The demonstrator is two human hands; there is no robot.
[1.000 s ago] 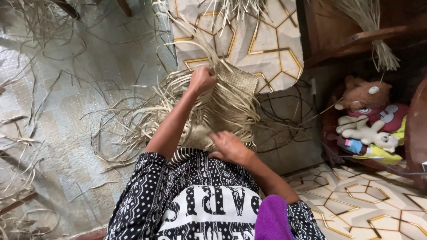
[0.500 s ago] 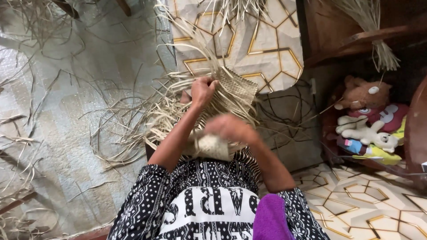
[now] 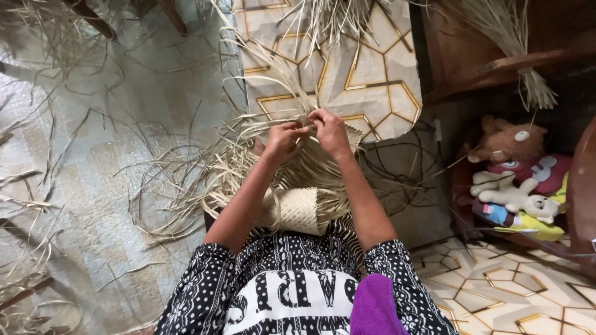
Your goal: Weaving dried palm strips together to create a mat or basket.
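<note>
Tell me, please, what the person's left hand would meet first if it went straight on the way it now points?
Probably the right hand: the left hand points up and rightward across the loose straw strips, and the two nearly touch, though depth is unclear.

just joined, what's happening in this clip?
A person is weaving a mat or basket panel from pale dried leaf strips. The left hand and right hand meet at the far edge of the woven piece, each pinching loose strips. The finished woven section lies across the person's lap, with unwoven strips fanning out to the left over the floor covering. Stuffed toys sit on a low shelf at the right.
</note>
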